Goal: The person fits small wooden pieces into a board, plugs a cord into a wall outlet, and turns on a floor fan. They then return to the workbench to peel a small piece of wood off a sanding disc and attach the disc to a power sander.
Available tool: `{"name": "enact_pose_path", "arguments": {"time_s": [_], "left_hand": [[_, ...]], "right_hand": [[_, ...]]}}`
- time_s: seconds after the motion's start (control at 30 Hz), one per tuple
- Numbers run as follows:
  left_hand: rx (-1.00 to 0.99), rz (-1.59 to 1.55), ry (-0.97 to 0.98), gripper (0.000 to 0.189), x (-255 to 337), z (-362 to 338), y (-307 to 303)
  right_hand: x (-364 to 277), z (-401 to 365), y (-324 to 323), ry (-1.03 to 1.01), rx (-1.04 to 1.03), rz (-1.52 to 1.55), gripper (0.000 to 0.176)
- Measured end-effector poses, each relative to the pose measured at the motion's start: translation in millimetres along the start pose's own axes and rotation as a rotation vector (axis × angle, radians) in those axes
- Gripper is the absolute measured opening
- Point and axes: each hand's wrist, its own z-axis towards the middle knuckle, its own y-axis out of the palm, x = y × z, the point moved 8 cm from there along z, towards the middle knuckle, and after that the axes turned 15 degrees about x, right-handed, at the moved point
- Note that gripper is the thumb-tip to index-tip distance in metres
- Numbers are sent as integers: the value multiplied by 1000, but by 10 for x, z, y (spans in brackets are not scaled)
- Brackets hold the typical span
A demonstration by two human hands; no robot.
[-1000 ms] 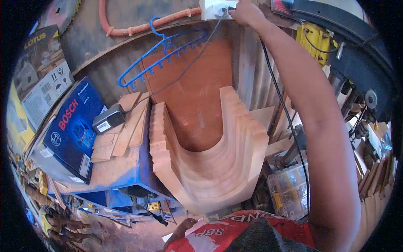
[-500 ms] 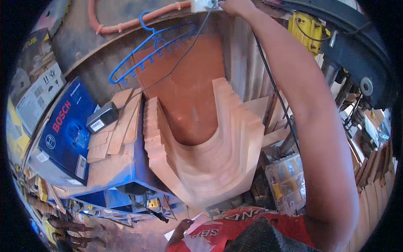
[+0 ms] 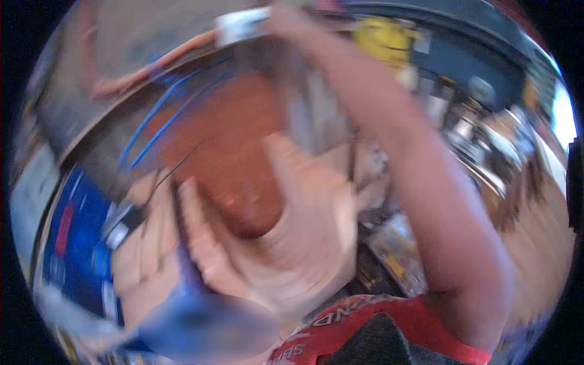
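Observation:
My right arm stretches up across the view, and my right hand is at the white socket box on the wall. Motion smears its fingers, so their grip cannot be made out. A dark cord hangs below the box toward a black power adapter. My left hand is not in view. Below the arm stand stacked, U-shaped pieces of wood with stepped edges, in front of a reddish-brown board.
A blue clothes hanger hangs at the wall beneath an orange conduit. To the left are a blue box and thin wood pieces. Right of the wood are a parts organizer and a machine with a yellow part.
The view has swung and blurred, shifting the scene left and slightly down. My right hand stays at the socket box. My left hand, earlier low in view by a white paper, has gone out of sight.

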Motion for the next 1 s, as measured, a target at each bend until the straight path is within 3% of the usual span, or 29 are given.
{"name": "enact_pose_path", "arguments": {"time_s": [0.03, 0.07, 0.13, 0.23, 0.27, 0.37, 0.53, 0.63, 0.67, 0.77, 1.0], "left_hand": [[-27, 27, 42, 35, 158, 214, -72], [-63, 65, 81, 35, 162, 473, -30], [-139, 142, 173, 35, 675, 778, -93], [-214, 227, 249, 35, 1060, 1073, -30], [-228, 240, 261, 35, 1113, 1121, -22], [-263, 265, 287, 35, 1180, 1192, 9], [-250, 233, 280, 35, 927, 1009, -48], [-199, 181, 252, 35, 734, 751, -72], [-185, 170, 241, 35, 647, 653, -69], [-142, 144, 203, 35, 434, 424, -49], [-100, 147, 142, 35, 92, 75, -56]], "right_hand": [[180, 153, 256, 51, 12, 33, 37], [290, 118, 265, -34, -18, -75, 35], [187, -106, 289, -97, -53, -172, 32], [78, 175, 463, -74, -27, -175, 26], [-108, 74, 282, -206, 29, -266, 23], [-146, 13, 60, -237, 125, -270, 22], [204, -132, -75, -114, 0, -194, 28], [-61, -86, -189, -197, -141, -159, 32], [-157, 13, -146, -300, -16, -301, 26], [-232, 26, -119, -497, -10, -219, 33], [-324, -164, -269, -461, 90, -236, 28]]}}
